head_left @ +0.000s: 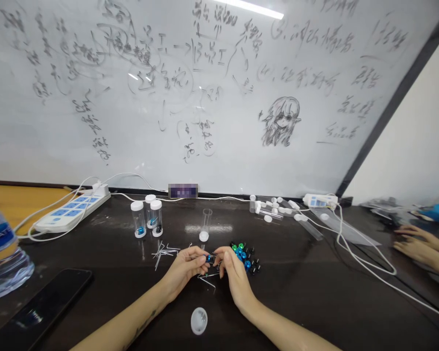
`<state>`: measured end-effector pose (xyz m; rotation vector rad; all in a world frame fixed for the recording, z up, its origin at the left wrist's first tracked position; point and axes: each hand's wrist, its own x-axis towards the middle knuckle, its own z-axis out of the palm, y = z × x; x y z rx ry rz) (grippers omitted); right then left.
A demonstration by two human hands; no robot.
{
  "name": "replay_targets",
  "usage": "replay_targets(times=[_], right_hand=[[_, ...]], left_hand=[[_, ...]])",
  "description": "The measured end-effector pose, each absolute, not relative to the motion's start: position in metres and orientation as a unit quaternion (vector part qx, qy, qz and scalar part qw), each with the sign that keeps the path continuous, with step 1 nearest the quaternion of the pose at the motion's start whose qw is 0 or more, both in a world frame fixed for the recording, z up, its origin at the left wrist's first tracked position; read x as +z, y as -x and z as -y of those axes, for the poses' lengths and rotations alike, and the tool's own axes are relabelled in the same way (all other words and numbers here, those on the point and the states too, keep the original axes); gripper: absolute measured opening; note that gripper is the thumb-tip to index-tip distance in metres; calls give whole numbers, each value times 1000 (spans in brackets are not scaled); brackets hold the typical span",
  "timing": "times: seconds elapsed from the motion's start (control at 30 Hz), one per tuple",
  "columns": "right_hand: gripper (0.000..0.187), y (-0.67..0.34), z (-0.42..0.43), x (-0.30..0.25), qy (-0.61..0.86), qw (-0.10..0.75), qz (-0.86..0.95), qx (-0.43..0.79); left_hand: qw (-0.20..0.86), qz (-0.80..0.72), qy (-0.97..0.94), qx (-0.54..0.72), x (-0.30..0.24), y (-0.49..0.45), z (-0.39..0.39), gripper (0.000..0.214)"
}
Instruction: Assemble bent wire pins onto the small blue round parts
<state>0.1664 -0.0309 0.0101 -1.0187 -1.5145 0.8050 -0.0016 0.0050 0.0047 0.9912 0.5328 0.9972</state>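
My left hand (185, 270) is closed in a pinch on a small blue metal part (209, 259) with a dark piece at its end. My right hand (234, 277) meets it from the other side, fingertips pinched at the dark end; what exactly they grip is too small to make out. Just right of the hands lie several blue and green parts (243, 254) with black screws (255, 267). Thin L-shaped hex keys (164, 251) form a pile to the left, and a few (207, 281) lie under my fingers. A round white cap (199, 321) with tiny pieces inside sits nearest me.
A clear tube (206, 222) stands on its white end beyond my hands. Three capped tubes (139, 222) stand left; loose tubes and caps (274, 208) lie right. Around are power strips (73, 209), white cables, a phone (40, 309), a water bottle (3, 258) and another person's hands (417, 243).
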Motion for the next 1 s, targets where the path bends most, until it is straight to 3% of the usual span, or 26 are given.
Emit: replay_targets(times=[0.47,1.0], right_hand=[[42,-166,30,12,423,525,652,347],[35,-166,33,13,437,511,662,331]], left_hand=[[732,-240,-454,449,5,1,-5,14],[732,-235,-449,456,6,1,-5,12]])
